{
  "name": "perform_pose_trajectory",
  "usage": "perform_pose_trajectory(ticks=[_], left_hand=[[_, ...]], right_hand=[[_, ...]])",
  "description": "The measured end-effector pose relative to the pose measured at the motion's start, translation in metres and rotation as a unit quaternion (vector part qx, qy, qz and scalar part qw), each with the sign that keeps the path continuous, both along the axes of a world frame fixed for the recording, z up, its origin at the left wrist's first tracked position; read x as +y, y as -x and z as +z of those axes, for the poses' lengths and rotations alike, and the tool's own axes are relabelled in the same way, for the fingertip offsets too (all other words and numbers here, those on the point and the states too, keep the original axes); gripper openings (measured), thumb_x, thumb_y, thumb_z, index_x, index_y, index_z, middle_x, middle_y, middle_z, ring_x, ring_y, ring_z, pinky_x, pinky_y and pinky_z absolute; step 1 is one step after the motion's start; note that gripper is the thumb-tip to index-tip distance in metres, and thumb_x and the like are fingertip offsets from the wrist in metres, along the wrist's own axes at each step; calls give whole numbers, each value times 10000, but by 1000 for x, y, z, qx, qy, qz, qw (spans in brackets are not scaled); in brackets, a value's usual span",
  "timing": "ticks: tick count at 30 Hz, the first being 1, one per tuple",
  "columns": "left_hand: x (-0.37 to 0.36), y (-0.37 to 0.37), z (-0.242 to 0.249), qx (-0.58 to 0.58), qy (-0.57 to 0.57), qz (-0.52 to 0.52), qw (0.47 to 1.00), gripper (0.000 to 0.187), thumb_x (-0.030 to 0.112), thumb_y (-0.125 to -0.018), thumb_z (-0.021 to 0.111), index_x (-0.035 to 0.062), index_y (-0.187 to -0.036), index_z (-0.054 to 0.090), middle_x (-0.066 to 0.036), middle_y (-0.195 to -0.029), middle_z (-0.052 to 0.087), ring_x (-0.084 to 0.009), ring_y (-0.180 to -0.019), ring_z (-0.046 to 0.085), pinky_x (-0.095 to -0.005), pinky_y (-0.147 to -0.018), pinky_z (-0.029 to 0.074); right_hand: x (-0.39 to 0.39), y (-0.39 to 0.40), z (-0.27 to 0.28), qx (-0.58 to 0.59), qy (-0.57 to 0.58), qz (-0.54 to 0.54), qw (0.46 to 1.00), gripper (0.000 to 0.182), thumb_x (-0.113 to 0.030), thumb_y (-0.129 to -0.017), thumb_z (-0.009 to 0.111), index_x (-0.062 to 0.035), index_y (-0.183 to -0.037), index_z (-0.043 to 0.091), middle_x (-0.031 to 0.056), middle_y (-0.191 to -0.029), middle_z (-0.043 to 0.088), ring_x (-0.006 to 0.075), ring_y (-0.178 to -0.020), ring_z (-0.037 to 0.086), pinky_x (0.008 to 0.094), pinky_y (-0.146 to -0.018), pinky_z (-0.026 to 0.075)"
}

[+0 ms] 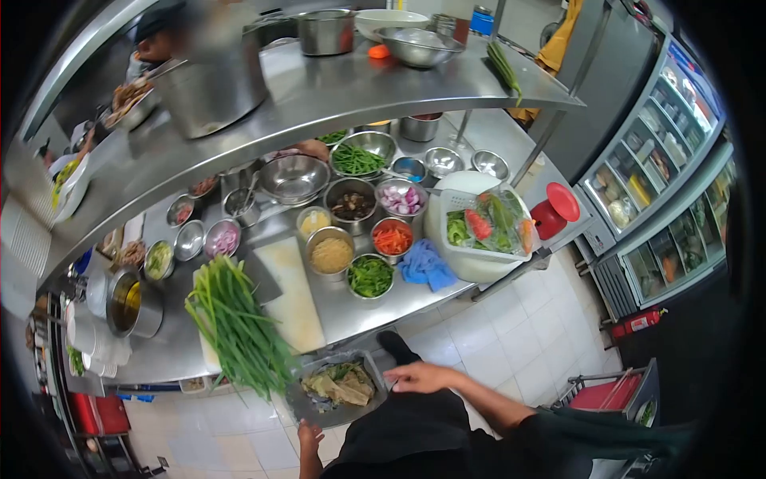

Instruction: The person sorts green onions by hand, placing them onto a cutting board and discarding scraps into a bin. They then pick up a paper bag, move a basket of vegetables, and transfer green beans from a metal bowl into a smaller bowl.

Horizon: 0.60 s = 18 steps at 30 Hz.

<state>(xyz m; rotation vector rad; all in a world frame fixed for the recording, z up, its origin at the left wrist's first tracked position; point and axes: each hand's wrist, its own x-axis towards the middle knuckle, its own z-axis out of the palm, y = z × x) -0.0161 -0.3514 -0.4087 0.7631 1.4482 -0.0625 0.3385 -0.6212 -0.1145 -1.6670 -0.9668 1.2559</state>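
Observation:
My left hand [310, 437] is low in the view, fingers apart and holding nothing, just below a grey bin [307, 405]. Inside the bin lie wilted leafy scraps [341, 385]. My right hand [419, 378] hovers over my leg by the bin's right side, its fingers stretched out with nothing visible in them. Above my left hand, a big bunch of green onions [239, 323] lies across a white cutting board [291, 299] and hangs over the counter edge. A cleaver-like grey blade [254, 275] rests on the board, partly covered by the onions.
On the steel counter [355, 307] stand several bowls, among them chopped greens [370, 276], red pepper strips [392, 238] and noodle-like shreds [331, 254]. A blue cloth [428, 265] lies beside them. A white tub [471, 259] carries a vegetable basket [491, 243]. An overhead shelf [351, 88] holds pots.

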Motion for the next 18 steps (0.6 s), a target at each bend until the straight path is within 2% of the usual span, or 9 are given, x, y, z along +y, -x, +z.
perform_pose_trajectory(ticks=[3,4,5,7,9,12,13,14,18], left_hand=[[-7,13,19,17,-8,-3,1000,610,537,-877,385,127,-1319,291,-201,-1162,472,-358,-940,538,-496,-687,479],[-11,9,29,20,-6,-7,1000,612,532,-875,402,123,-1316,290,-207,-1158,474,-366,-945,541,-494,-676,486],[-16,-2,40,49,-5,-58,997,617,492,-885,408,75,-1325,292,-224,-1177,466,-363,-943,541,-499,-716,477],[-22,-30,81,57,-14,-212,976,618,451,-896,417,-43,-1266,373,-247,-1155,492,-351,-929,563,-464,-725,493],[-19,-69,107,7,52,-283,958,648,488,-850,517,-27,-1216,376,-254,-982,584,-381,-803,618,-495,-673,509],[-5,-166,198,0,113,-344,932,608,501,-898,399,-66,-1088,511,-186,-914,632,-238,-702,608,-376,-645,516],[-3,-202,236,-74,52,-348,933,586,502,-907,377,-43,-1045,539,-156,-864,647,-205,-611,585,-344,-571,508],[-3,-244,276,-76,-10,-359,930,619,554,-880,390,-24,-1018,563,-134,-823,647,-152,-594,573,-304,-520,492],[6,-389,355,-74,-230,-371,896,400,417,-897,488,45,-776,569,-4,-569,501,-84,-471,463,-239,-426,377]], right_hand=[[-15,-116,86,-13,2,7,1000,425,-341,-870,566,-60,-1187,533,69,-1027,636,165,-877,604,303,-781,476],[-18,-162,137,-209,44,-28,976,343,-320,-856,588,-71,-1090,601,84,-941,653,152,-825,612,309,-748,485],[-28,-218,146,-368,62,-67,925,218,-240,-840,593,-64,-959,641,97,-881,655,158,-790,618,311,-711,485],[-43,-332,150,-417,96,-320,845,103,-111,-778,564,-42,-825,623,102,-737,637,240,-661,610,326,-649,484],[-73,-472,115,-640,106,-336,683,133,-161,-756,557,-44,-763,619,180,-737,613,324,-672,608,406,-627,486],[-112,-613,26,-546,326,-304,709,214,-164,-713,538,-66,-875,637,185,-897,632,343,-855,612,419,-728,501],[-113,-601,17,-615,182,-315,700,281,-176,-714,543,-34,-950,597,192,-954,615,343,-883,603,421,-728,502],[-125,-628,-15,-679,213,-188,676,368,-163,-756,526,3,-1084,517,147,-987,617,312,-862,615,406,-724,506],[-98,-631,-15,-590,187,-217,755,397,-147,-764,550,-9,-1130,485,141,-1050,577,311,-916,586,428,-755,484]])
